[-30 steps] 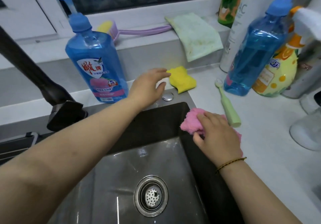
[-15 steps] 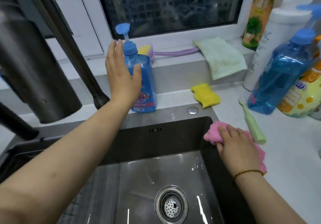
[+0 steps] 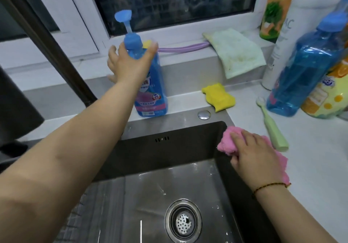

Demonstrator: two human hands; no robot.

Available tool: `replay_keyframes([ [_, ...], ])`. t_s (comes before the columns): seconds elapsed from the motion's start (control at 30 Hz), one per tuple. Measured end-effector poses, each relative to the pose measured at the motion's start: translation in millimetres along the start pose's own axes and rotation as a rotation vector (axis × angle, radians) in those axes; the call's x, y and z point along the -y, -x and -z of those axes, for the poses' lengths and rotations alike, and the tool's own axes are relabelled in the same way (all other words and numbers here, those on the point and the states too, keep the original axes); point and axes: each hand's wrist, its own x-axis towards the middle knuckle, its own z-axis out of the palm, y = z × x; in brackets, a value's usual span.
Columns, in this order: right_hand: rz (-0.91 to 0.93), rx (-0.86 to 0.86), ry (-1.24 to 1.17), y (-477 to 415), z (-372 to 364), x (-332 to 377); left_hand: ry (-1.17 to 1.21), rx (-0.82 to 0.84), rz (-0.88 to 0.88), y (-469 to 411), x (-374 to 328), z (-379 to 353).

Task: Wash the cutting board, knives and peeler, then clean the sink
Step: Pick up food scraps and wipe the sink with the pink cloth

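A dark steel sink [image 3: 150, 195] with a round drain strainer [image 3: 183, 222] fills the lower middle, its floor wet. Behind its back rim stands a blue pump bottle of dish soap [image 3: 152, 95]. My left hand [image 3: 130, 63] reaches across to the bottle's shoulder just under the pump, with fingers spread to the left and thumb to the right of the neck. My right hand [image 3: 258, 159] holds a crumpled pink cloth [image 3: 228, 139] down on the sink's right rim, fingers curled over it. No cutting board, knife or peeler shows.
A black faucet [image 3: 47, 41] rises at the left. A yellow sponge [image 3: 219, 96] and a green toothbrush [image 3: 273, 127] lie on the white counter. Tall bottles [image 3: 305, 67] crowd the right corner. A pale green cloth [image 3: 235, 52] and a purple-handled brush [image 3: 184, 47] rest on the sill.
My left hand went from the yellow sponge over to the soap bottle and now spreads around its neck. My right hand stayed on the pink cloth. The view tilted up.
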Motion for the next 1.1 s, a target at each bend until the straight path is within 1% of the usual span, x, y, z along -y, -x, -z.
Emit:
replay_keyframes([
  [0.07,0.002,-0.033,0.007,-1.0,-2.5,-0.6,0.191,0.006,-0.037,-11.7,-4.1,0.0],
  [0.1,0.019,-0.069,0.013,-2.0,-5.4,-1.9,0.287,0.039,-0.040,-14.2,-6.1,1.8],
  [0.13,0.030,-0.104,0.015,-2.6,-7.2,-2.4,0.336,0.074,-0.042,-16.7,-7.3,3.0],
  [0.3,0.053,-0.148,-0.027,-1.3,-7.5,-3.4,0.318,0.167,-0.112,-22.2,-11.9,7.4],
  [0.37,0.084,-0.256,-0.171,-5.4,-5.0,-2.1,0.331,0.146,-0.121,-21.7,-13.3,8.9],
  [0.43,0.064,-0.430,-0.354,-21.6,1.2,6.0,0.388,0.107,-0.137,-22.3,-15.6,13.8],
  [0.5,0.066,-0.550,-0.411,-47.7,8.5,23.8,0.436,0.082,-0.163,-24.0,-18.6,20.3],
  [0.57,0.115,-0.578,-0.360,-79.9,11.8,44.6,0.455,0.066,-0.177,-26.3,-22.4,25.6],
  [0.6,0.134,-0.496,-0.300,-93.0,11.4,54.6,0.468,0.060,-0.178,-27.2,-23.2,27.4],
  [0.63,0.123,-0.336,-0.239,-102.6,11.9,65.2,0.484,0.054,-0.176,-27.9,-23.3,28.4],
  [0.67,0.087,-0.132,-0.190,-111.0,11.9,76.9,0.503,0.046,-0.168,-29.7,-22.8,29.1],
  [0.7,0.042,0.036,-0.169,-115.3,9.0,89.5,0.521,0.046,-0.152,-29.5,-21.4,28.5],
  [0.73,0.017,0.138,-0.148,-117.8,8.3,104.4,0.537,0.049,-0.135,-30.4,-19.7,27.5],
  [0.77,0.028,0.182,-0.136,-117.8,9.0,122.5,0.547,0.051,-0.117,-30.9,-17.5,25.7],
  [0.8,0.086,0.186,-0.141,-115.2,9.5,143.2,0.558,0.050,-0.103,-30.9,-15.4,24.0],
  [0.9,0.381,0.178,-0.216,-99.9,7.8,194.8,0.584,0.041,-0.089,-32.5,-15.8,22.4],
  [0.97,0.496,0.140,-0.216,-95.4,4.3,196.9,0.572,0.037,-0.095,-33.5,-18.4,23.7],
  [1.03,0.516,0.114,-0.199,-99.5,-2.6,172.8,0.556,0.031,-0.100,-34.3,-18.7,24.6],
  [1.1,0.441,0.107,-0.189,-105.7,-7.6,135.7,0.557,0.031,-0.092,-34.3,-16.9,26.2],
])
